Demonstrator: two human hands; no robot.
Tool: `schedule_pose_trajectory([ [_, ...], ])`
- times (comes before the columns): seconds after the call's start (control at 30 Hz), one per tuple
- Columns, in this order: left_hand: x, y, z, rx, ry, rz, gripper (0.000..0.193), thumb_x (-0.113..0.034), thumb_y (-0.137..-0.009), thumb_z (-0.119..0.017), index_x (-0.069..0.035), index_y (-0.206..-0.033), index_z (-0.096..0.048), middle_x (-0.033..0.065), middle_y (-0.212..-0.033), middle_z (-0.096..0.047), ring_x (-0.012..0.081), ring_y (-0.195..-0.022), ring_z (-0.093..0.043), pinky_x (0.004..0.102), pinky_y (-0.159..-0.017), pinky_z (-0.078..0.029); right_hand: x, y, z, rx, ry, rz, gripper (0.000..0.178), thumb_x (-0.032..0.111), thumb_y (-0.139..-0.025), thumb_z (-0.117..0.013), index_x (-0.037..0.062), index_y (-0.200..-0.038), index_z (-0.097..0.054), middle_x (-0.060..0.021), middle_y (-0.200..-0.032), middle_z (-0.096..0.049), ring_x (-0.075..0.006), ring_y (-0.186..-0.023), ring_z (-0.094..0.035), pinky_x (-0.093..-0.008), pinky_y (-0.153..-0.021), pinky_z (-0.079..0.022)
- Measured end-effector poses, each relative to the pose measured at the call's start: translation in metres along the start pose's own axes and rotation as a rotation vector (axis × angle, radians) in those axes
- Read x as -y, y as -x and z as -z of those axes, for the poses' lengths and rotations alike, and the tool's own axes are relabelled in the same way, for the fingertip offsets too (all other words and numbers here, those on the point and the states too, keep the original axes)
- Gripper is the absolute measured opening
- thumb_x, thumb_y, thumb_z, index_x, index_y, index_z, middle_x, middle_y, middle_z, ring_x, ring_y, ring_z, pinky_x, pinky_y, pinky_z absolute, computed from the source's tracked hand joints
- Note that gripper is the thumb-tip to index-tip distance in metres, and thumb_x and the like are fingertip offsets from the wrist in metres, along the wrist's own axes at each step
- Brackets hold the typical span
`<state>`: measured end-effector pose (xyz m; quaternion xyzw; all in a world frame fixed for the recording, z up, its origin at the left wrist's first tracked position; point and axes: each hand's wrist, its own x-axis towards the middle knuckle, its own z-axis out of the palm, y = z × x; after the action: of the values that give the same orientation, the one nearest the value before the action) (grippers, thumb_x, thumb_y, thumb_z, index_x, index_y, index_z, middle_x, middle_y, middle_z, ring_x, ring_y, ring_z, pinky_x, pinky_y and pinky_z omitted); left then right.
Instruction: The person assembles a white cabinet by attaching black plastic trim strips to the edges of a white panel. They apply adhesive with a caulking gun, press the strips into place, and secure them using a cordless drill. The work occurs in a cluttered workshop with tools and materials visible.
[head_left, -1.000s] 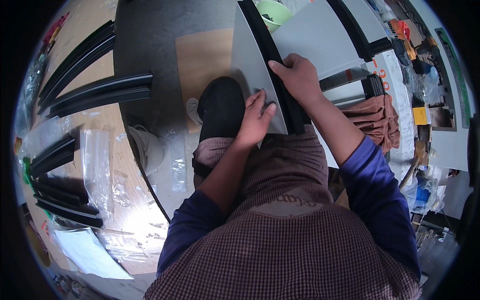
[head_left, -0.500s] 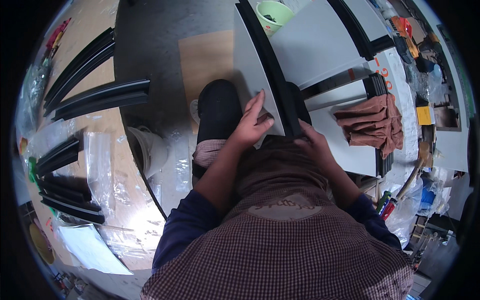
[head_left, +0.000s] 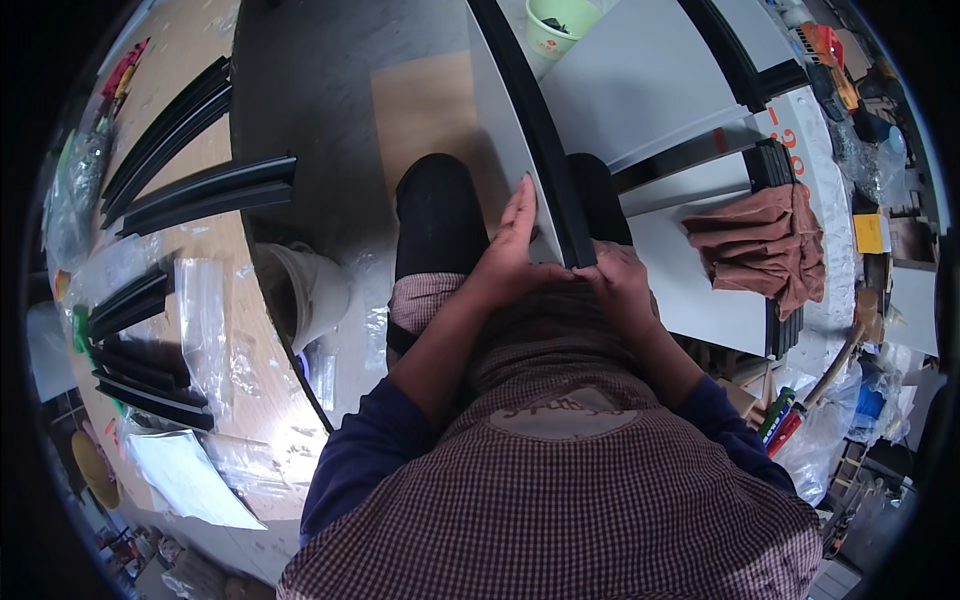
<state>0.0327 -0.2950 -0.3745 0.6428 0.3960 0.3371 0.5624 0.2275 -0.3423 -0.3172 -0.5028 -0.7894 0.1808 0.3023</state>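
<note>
Black-edged panel (head_left: 541,130), on edge from top centre of the frame to the middle. Lays left hand (head_left: 507,262) open against its left face; curls right hand (head_left: 622,284) at the near corner, cannot tell whether gripping. Open room over dark floor (head_left: 310,110) upper left, before the counter (head_left: 250,320) edge; less beside pale panel (head_left: 640,90) upper right.

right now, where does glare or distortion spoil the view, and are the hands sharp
Head view: glare whitens the worktop at its lower right; head view: the strips on it look bowed, and the corners go black; head view: the left hand, against the panel, and right hand look fairly sharp.
</note>
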Motion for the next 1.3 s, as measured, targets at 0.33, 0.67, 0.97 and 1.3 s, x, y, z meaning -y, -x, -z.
schedule_pose_trajectory([
  [0.33,-0.005,-0.002,-0.005,-0.02,-0.005,0.001,0.126,-0.019,-0.068,-0.086,-0.002,-0.155,0.005,0.0268,-0.16,-0.006,0.0369,-0.149,-0.013,0.0377,-0.12,-0.021,0.001,0.001,-0.005,-0.091,0.003,-0.012,0.01,0.01,-0.087,-0.065,0.0033,-0.094,-0.066,-0.0163,-0.095,-0.069,-0.0369,-0.091,-0.066,-0.0426,-0.081,-0.052],
  [0.67,-0.006,-0.002,-0.006,-0.024,-0.065,-0.026,0.125,-0.021,-0.07,-0.085,-0.002,-0.155,0.005,0.0279,-0.16,-0.005,0.0376,-0.149,-0.013,0.0376,-0.119,-0.021,-0.001,0.003,-0.006,-0.072,0.044,-0.043,0.015,0.008,-0.084,-0.066,-0.0007,-0.096,-0.066,-0.0174,-0.094,-0.069,-0.0364,-0.088,-0.067,-0.0416,-0.077,-0.055],
  [0.97,-0.001,-0.004,-0.017,-0.108,-0.15,-0.122,0.116,-0.014,-0.071,-0.081,0.002,-0.154,-0.003,0.0311,-0.158,-0.009,0.0414,-0.147,-0.016,0.0393,-0.118,-0.024,-0.007,0.006,-0.008,0.007,0.117,-0.157,0.017,0.008,-0.084,-0.064,-0.0003,-0.098,-0.065,-0.0194,-0.097,-0.068,-0.0369,-0.091,-0.067,-0.0426,-0.081,-0.054],
  [1.3,0.007,-0.011,-0.054,-0.469,-0.297,-0.259,0.076,-0.007,-0.084,-0.058,0.01,-0.147,-0.018,0.0378,-0.15,-0.017,0.0519,-0.139,-0.026,0.0489,-0.117,-0.027,-0.007,0.005,-0.006,0.016,0.058,-0.157,0.03,0.002,-0.078,-0.069,-0.0005,-0.108,-0.065,-0.0201,-0.1,-0.068,-0.0372,-0.095,-0.067,-0.0426,-0.081,-0.054],
])
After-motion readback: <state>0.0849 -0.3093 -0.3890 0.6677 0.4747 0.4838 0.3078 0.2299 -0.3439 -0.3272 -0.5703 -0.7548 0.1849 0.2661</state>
